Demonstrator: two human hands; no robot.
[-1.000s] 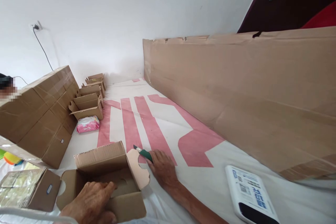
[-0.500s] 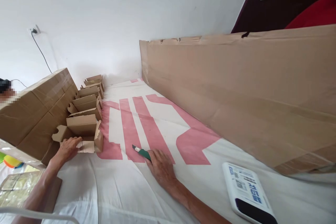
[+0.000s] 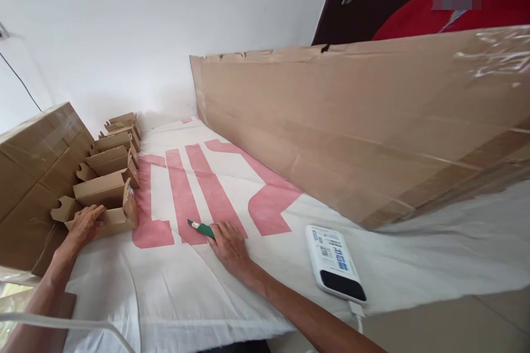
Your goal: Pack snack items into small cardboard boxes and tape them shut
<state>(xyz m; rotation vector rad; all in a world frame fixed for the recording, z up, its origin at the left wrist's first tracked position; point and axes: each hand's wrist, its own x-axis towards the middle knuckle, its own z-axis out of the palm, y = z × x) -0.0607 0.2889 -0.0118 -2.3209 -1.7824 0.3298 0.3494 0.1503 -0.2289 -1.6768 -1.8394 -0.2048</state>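
Observation:
My left hand (image 3: 86, 224) is closed over the front wall of the nearest small cardboard box (image 3: 120, 220), its fingers hooked over the top edge. This box is open at the top, with a notched end flap standing up on its left. Resting low on the cloth, my right hand (image 3: 230, 247) is wrapped round a green box cutter (image 3: 204, 229). The blade end points left, toward the box, and does not touch it. Behind the nearest box, several more open small boxes (image 3: 110, 157) stand in a row running toward the wall.
A large carton (image 3: 33, 187) stands left of the row. A long cardboard panel (image 3: 331, 132) borders the right side, with a person in red (image 3: 414, 14) behind it. On the white-and-pink cloth (image 3: 186, 281) lies a white power bank (image 3: 331, 256) with a cable (image 3: 358, 314).
The view has turned right, bringing more of the person in red into sight. The nearest box's front wall, tipped outward before, now stands more upright under my left hand. My right hand keeps the box cutter.

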